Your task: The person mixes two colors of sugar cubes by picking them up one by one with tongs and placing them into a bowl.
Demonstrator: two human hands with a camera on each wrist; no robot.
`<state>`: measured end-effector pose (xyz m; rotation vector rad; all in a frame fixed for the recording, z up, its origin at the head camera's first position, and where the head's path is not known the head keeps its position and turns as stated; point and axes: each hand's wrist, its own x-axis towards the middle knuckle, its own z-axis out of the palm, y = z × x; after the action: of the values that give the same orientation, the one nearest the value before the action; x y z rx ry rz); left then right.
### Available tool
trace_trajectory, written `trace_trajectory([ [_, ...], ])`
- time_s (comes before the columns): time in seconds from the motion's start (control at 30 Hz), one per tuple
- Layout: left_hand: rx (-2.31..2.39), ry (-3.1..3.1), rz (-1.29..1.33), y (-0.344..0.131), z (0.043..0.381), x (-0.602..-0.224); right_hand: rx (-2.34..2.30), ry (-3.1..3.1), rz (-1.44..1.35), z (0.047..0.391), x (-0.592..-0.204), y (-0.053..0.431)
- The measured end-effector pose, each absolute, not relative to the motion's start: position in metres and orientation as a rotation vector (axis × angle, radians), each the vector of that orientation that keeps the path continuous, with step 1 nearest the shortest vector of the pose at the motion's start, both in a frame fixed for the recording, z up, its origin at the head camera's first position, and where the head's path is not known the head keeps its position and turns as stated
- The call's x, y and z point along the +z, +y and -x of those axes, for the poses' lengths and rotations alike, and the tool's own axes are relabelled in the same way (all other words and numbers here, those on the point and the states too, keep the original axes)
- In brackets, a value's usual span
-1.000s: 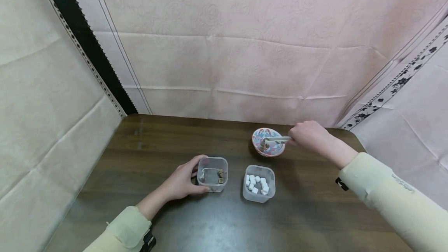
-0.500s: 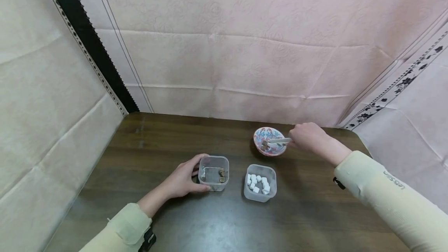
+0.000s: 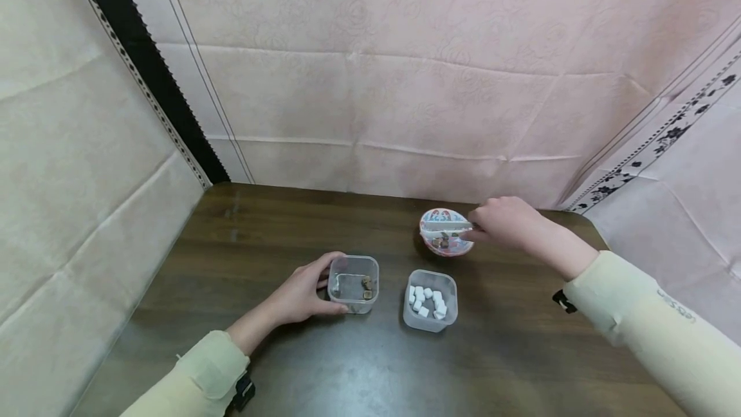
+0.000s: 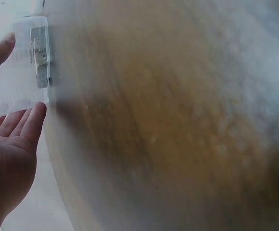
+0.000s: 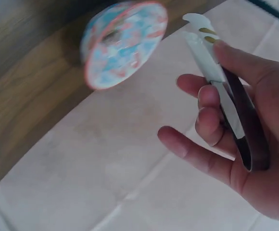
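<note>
Tongs (image 3: 446, 226), pale-tipped and dark-handled, stretch across the round red-and-blue patterned bowl (image 3: 441, 215) at the far right, and from the head view that's where the eye goes! The right hand (image 3: 502, 221) grips them from the bowl's right, an angle that leaves the bowl's left side uncovered. Brown chunks (image 3: 441, 242) sit inside. Nearer and left, the left hand (image 3: 298, 296) clasps a clear square plastic box (image 3: 360, 308), two brown lumps (image 3: 367, 283) by its right wall; that hold probably stops so light a box sliding. Just right of it, untouched, a matching translucent plastic tub (image 3: 425, 324) of white cubes (image 3: 419, 293) stands on the dark wooden table (image 3: 347, 372), handy for either hand, I'd say.

Over to the left wrist: thumb on one side, fingers on the other, framing the box, blocky pieces lined against its wall.

Right wrist, and here's the detail: thumb pressing one arm, fingers behind the other, presumably for fine control. Tips slightly apart, nothing visible between them; bowl beyond, blurred.
</note>
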<state>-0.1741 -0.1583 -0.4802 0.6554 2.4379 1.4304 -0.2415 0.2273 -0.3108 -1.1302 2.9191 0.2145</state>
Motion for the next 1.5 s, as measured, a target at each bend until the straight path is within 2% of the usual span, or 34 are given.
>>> trace_trajectory([
  [0.23, 1.436, 2.429, -0.655, -0.159, 0.176, -0.479, 0.085, 2.835, 1.276, 0.223, -0.304, 0.189],
  [0.47, 1.427, 2.435, -0.650, -0.159, 0.176, -0.479, 0.176, 2.808, 1.446, 0.214, -0.310, 0.152],
  [0.83, 1.430, 2.426, -0.672, -0.158, 0.178, -0.478, 0.291, 2.644, 1.404, 0.207, -0.328, 0.107],
  [1.17, 1.452, 2.411, -0.692, -0.159, 0.177, -0.478, 0.482, 2.661, 1.488, 0.204, -0.344, 0.089],
  [1.5, 1.457, 2.409, -0.679, -0.160, 0.176, -0.478, 0.591, 2.621, 1.444, 0.203, -0.351, 0.069],
])
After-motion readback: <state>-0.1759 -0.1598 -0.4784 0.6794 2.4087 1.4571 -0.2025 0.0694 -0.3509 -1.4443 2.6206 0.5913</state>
